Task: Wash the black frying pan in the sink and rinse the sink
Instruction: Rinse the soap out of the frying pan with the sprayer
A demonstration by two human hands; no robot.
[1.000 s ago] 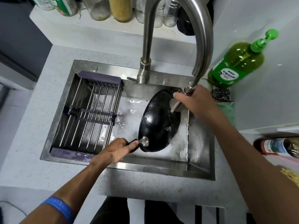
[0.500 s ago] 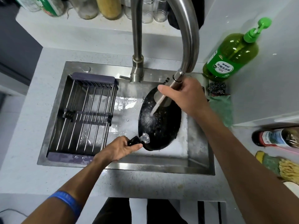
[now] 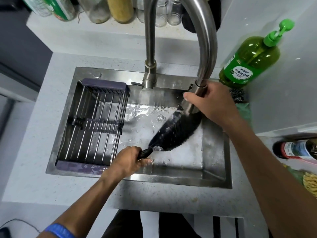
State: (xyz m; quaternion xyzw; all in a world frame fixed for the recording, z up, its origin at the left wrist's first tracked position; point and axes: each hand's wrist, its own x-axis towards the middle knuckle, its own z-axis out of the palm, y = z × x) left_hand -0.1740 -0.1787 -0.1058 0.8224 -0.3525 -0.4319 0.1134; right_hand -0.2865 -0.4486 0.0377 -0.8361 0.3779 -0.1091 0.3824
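The black frying pan (image 3: pixel 176 131) is tilted on edge in the steel sink (image 3: pixel 171 179), wet and blurred. My left hand (image 3: pixel 127 163) grips the pan's black handle near the sink's front wall. My right hand (image 3: pixel 209 102) is closed around the spray head of the tall curved faucet (image 3: pixel 205 48), held just above the pan's far rim. Water and foam cover the sink floor around the pan.
A wire drying rack (image 3: pixel 96 124) with purple ends fills the sink's left half. A green dish-soap pump bottle (image 3: pixel 250 57) stands at the back right, a dark scouring pad (image 3: pixel 237 97) below it. Jars line the back shelf. A bottle (image 3: pixel 296 149) lies at right.
The pan has turned from facing me to nearly edge-on, and its handle dropped lower. My right hand has swung the spray head a little to the right, over the pan's far rim.
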